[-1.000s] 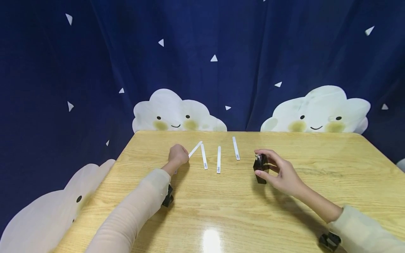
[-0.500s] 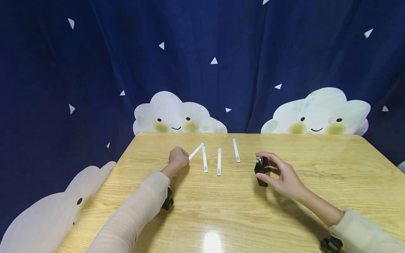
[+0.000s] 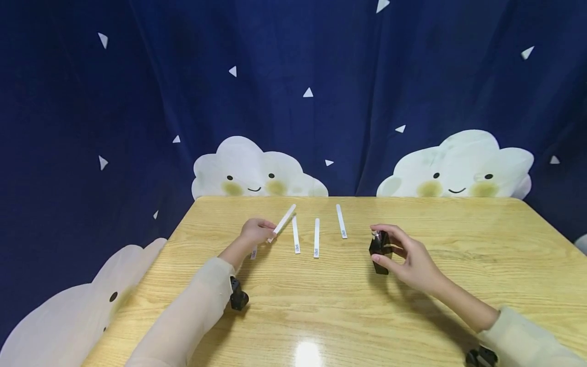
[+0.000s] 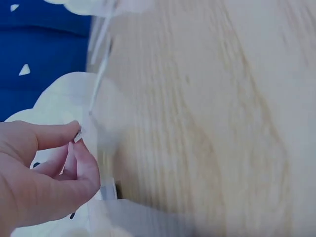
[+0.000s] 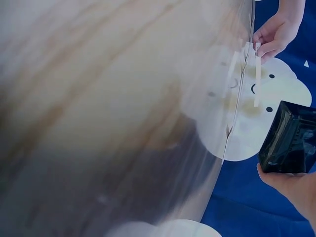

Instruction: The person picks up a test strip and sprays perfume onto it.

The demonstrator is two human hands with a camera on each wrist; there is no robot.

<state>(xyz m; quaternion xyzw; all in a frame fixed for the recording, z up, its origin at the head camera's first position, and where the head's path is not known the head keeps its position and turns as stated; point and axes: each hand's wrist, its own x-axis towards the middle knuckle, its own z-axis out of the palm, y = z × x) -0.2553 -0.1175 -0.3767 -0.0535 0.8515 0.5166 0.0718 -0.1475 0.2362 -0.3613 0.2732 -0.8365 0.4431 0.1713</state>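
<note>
My left hand pinches the printed end of a white paper test strip between thumb and fingers. That strip points away to the right, held above the table, its shadow beside it. In the left wrist view the pinched strip end shows at the fingertips. My right hand grips a black perfume bottle with a silver nozzle on top, fingers at the top and back and thumb on the near side. The bottle is upright and just above the table. The right wrist view shows the dark bottle from below.
Three white strips lie apart between the hands: the left one, the middle one and the farthest one. Another strip is partly hidden by the left wrist. A blue curtain with clouds stands behind the wooden table.
My left hand has lifted the strip off the table, and its fingers show more openly around the printed end. The right hand holds the bottle much as before. The view has tilted up slightly.
</note>
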